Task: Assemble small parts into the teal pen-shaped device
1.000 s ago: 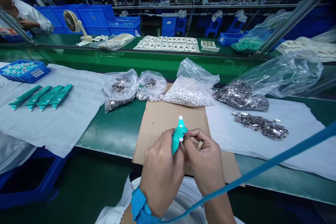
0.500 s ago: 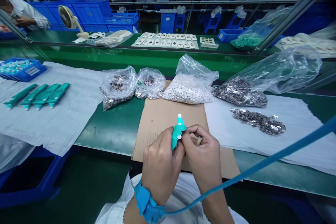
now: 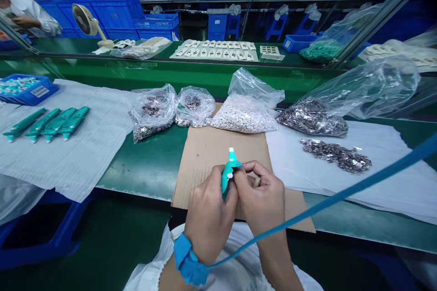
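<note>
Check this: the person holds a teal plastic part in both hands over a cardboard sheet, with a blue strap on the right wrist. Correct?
The blue strap is on the left wrist, not the right, as the head view shows; the rest stands.

Factory floor — green assembly conveyor (image 3: 136, 168)

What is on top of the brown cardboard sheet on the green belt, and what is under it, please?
The left hand holds a teal plastic part above the cardboard sheet, with the right hand against it. A bag of small white parts overlaps the far edge. The cardboard covers whatever is beneath; green belt shows around it.
</note>
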Motion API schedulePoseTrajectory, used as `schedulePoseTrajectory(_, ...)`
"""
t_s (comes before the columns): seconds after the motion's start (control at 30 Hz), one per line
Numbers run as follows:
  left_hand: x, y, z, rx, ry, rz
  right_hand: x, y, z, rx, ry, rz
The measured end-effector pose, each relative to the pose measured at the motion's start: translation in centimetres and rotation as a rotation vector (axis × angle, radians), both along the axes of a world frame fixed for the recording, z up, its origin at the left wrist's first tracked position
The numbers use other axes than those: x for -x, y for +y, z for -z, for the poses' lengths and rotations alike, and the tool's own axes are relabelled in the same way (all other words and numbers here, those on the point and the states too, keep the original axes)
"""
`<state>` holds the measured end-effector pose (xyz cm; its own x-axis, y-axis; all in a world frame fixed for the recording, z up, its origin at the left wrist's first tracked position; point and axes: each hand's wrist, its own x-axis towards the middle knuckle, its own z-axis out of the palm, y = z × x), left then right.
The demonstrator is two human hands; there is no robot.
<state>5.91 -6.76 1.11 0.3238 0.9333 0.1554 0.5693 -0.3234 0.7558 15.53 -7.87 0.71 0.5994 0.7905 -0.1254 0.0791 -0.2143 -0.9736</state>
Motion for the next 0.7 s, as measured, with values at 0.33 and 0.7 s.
schedulePoseTrajectory(0.33,0.02,-0.16,-0.48,-0.045,0.001,-0.057,0.21,-0.37,-0.47,-0.004,-0.02,-0.006)
schedulePoseTrajectory(0.7,0.03,0.33,0.0,0.031,-0.06,-0.076,0.27,-0.27,0.16,-0.032,-0.018,-0.061)
